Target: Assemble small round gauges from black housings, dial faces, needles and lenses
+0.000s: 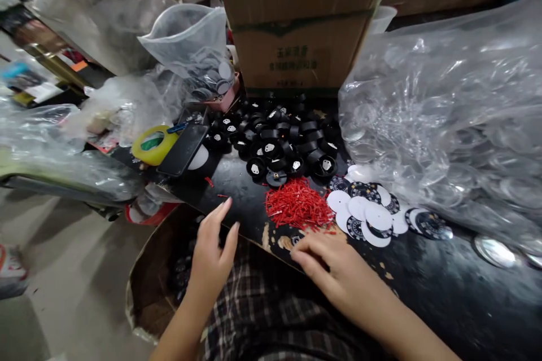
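My left hand (212, 245) hovers over the near table edge, thumb and fingers apart, holding nothing that shows. At the front edge, my right hand (328, 262) has its fingers curled and their tips close together, beside a small dark round piece (295, 240); whether the fingers hold anything is hidden. Just beyond it lies a heap of thin red clock hands (298, 203). To the right are loose round dials (359, 208), some white side up, others black with printed markings. Behind the red heap, many black round cases (271, 149) are piled, several showing a white patch inside.
A cardboard box (296, 45) stands at the back. Right is a large plastic bag (423, 107) of clear round covers. Yellow tape (154, 145), a dark phone (183, 150) and a bag of grey discs (199, 56) are left. An open carton (144, 287) sits below the table.
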The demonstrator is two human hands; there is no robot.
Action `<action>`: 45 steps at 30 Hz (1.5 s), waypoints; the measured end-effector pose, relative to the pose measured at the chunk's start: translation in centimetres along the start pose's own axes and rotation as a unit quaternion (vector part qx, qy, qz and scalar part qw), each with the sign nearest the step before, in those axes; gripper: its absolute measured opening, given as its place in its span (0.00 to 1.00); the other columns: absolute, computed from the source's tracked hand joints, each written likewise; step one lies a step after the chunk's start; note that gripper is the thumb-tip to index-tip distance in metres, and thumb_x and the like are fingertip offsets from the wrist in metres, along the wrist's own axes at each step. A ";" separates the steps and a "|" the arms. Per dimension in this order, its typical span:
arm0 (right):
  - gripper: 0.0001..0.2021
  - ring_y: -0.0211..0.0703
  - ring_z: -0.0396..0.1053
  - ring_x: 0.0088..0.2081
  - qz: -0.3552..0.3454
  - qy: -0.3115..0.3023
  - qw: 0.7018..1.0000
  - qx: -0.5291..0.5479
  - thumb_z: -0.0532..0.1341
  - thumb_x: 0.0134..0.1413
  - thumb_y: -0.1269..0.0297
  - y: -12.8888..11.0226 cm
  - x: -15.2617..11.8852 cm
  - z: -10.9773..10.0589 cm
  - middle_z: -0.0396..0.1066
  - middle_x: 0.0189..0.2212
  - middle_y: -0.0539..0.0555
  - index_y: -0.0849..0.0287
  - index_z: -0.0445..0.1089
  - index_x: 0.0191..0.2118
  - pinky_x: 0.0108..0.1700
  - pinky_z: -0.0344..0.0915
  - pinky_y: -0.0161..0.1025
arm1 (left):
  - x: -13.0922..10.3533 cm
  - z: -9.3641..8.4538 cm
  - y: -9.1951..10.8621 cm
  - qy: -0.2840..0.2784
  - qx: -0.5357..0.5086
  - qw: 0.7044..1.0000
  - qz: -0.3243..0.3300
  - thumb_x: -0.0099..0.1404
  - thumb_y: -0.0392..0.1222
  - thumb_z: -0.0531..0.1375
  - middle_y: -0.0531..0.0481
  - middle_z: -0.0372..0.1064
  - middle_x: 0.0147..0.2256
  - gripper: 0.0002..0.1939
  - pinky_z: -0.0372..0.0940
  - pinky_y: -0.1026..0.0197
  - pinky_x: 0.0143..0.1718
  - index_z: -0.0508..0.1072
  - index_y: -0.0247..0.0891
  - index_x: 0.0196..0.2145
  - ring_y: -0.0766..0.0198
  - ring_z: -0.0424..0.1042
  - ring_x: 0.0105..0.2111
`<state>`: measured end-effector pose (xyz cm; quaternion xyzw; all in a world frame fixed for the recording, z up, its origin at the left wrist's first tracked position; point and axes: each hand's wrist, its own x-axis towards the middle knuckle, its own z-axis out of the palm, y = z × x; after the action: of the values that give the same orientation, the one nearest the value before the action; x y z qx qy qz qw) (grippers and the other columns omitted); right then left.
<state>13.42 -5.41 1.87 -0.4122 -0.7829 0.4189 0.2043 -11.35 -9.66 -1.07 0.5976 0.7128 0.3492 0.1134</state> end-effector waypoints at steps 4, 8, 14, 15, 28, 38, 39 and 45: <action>0.12 0.42 0.67 0.34 0.017 -0.005 1.000 -0.014 0.50 0.64 0.62 0.0 -0.8 0.1 0.71 0.30 0.51 0.56 0.66 0.31 0.38 0.61 0.39 | 8.0 4.5 2.2 0.011 -0.010 1.000 0.023 0.62 0.49 0.60 0.35 0.66 0.55 0.32 0.58 0.44 0.58 0.59 0.35 0.60 0.48 0.65 0.55; 0.14 0.42 0.68 0.32 0.065 -0.001 0.998 0.008 0.49 0.64 0.60 1.2 -2.0 -0.3 0.71 0.28 0.51 0.56 0.66 0.31 0.35 0.61 0.39 | 11.3 6.4 2.1 0.034 -0.011 0.999 0.029 0.61 0.47 0.62 0.32 0.66 0.53 0.30 0.58 0.44 0.57 0.63 0.30 0.57 0.46 0.64 0.55; 0.14 0.42 0.69 0.33 0.117 0.060 0.982 0.134 0.54 0.60 0.52 1.7 -1.2 -0.4 0.71 0.33 0.51 0.55 0.66 0.44 0.36 0.62 0.39 | 5.3 4.7 4.8 -0.020 -0.071 0.989 0.129 0.61 0.43 0.62 0.41 0.66 0.56 0.30 0.55 0.49 0.60 0.61 0.40 0.59 0.52 0.63 0.57; 0.15 0.41 0.68 0.33 0.122 0.077 0.977 0.158 0.56 0.59 0.51 1.6 -1.0 -0.5 0.70 0.33 0.51 0.56 0.65 0.45 0.35 0.62 0.38 | 3.8 4.6 5.6 -0.091 -0.104 0.974 0.179 0.60 0.41 0.63 0.44 0.67 0.56 0.29 0.56 0.51 0.60 0.63 0.45 0.59 0.53 0.64 0.57; 0.16 0.50 0.69 0.40 0.186 0.227 0.951 -0.092 0.60 0.54 0.55 5.6 -3.0 -5.4 0.69 0.38 0.56 0.58 0.70 0.45 0.44 0.64 0.47 | -1.5 7.1 10.9 -0.303 -0.612 0.619 -0.389 0.59 0.36 0.64 0.47 0.74 0.50 0.17 0.70 0.62 0.46 0.74 0.41 0.48 0.55 0.75 0.48; 0.14 0.44 0.70 0.29 0.221 0.314 0.921 -0.068 0.58 0.55 0.51 8.2 -4.4 -6.2 0.73 0.26 0.51 0.57 0.73 0.34 0.32 0.64 0.39 | -0.8 7.3 11.8 -0.229 -0.656 0.576 -0.431 0.70 0.45 0.52 0.44 0.78 0.37 0.14 0.72 0.64 0.36 0.73 0.33 0.42 0.62 0.78 0.32; 0.15 0.44 0.71 0.29 0.214 0.324 0.920 -0.060 0.58 0.56 0.50 7.8 -4.6 -6.1 0.74 0.27 0.51 0.56 0.74 0.36 0.33 0.65 0.39 | -0.8 7.2 11.8 -0.227 -0.653 0.579 -0.432 0.70 0.45 0.52 0.44 0.78 0.39 0.14 0.72 0.63 0.37 0.72 0.33 0.43 0.62 0.78 0.33; 0.11 0.49 0.69 0.50 0.039 0.356 0.921 -0.150 0.57 0.60 0.60 4.2 -4.5 -4.2 0.73 0.47 0.57 0.55 0.76 0.42 0.55 0.61 0.48 | -0.9 7.4 12.0 -0.231 -0.674 0.559 -0.425 0.69 0.49 0.52 0.41 0.76 0.44 0.18 0.68 0.52 0.50 0.72 0.34 0.47 0.54 0.75 0.46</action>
<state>20.81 -5.79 0.84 -0.5900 -0.6955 0.1297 0.3891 2.51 -7.34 0.89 0.0353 0.3907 0.4894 0.7788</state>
